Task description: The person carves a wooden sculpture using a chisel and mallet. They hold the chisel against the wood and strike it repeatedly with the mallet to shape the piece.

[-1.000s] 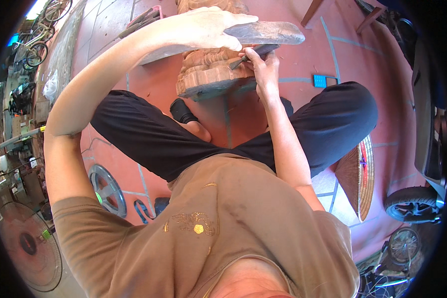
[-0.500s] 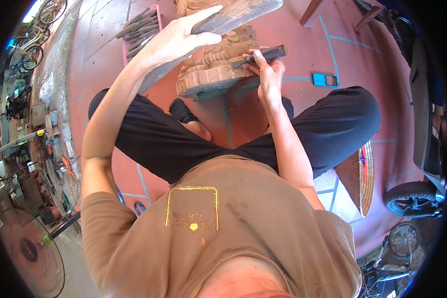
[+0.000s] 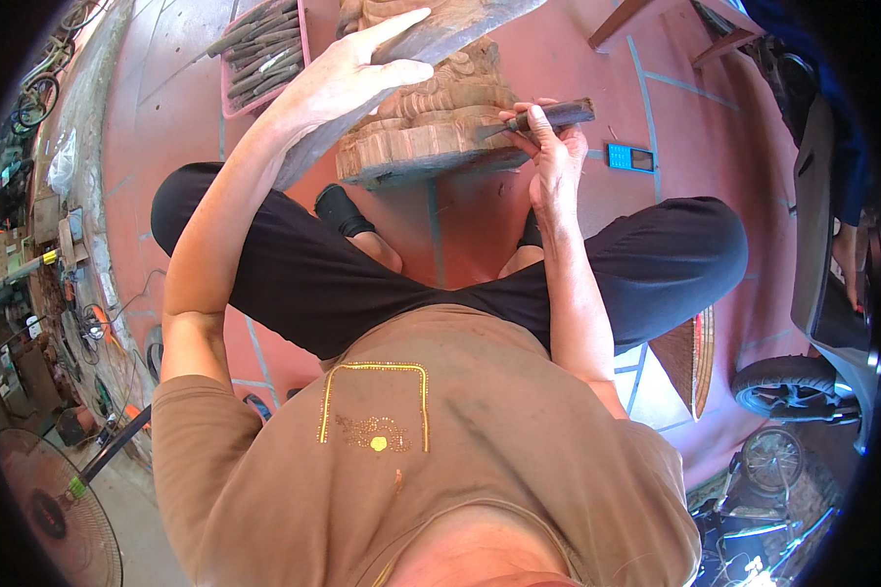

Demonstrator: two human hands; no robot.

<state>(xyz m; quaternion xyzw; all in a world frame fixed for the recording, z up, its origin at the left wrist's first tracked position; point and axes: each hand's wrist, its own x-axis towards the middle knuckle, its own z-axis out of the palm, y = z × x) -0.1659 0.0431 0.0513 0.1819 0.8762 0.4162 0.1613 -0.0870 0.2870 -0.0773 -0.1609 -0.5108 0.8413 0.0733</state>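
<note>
My left hand point(image 3: 347, 83) grips a long, greyish wooden slab point(image 3: 485, 22) slanting under my wrist. Its thumb and index finger are spread across the slab, while the other fingers are hidden. In my right hand point(image 3: 555, 152) is a chisel point(image 3: 566, 113), closed between thumb and fingers. The dark handle points right; its thin blade points left at the side of a brown wood carving point(image 3: 401, 145). Whether the tip touches the wood, I cannot tell. The carving stands on the floor before my feet, with a ridged face, and the slab hides part of it.
A pink crate point(image 3: 304, 41) full of chisels lies beyond my left arm. A blue phone point(image 3: 630, 158) is on the tiles at right. A woven cone-shaped hat point(image 3: 680, 362) lies by my right knee. A wheel point(image 3: 788, 387) stands at far right, a fan point(image 3: 59, 514) lower left.
My right hand has drawn the chisel a little to the right and down. My left hand keeps its place on the slab. The whole view has shifted slightly.
</note>
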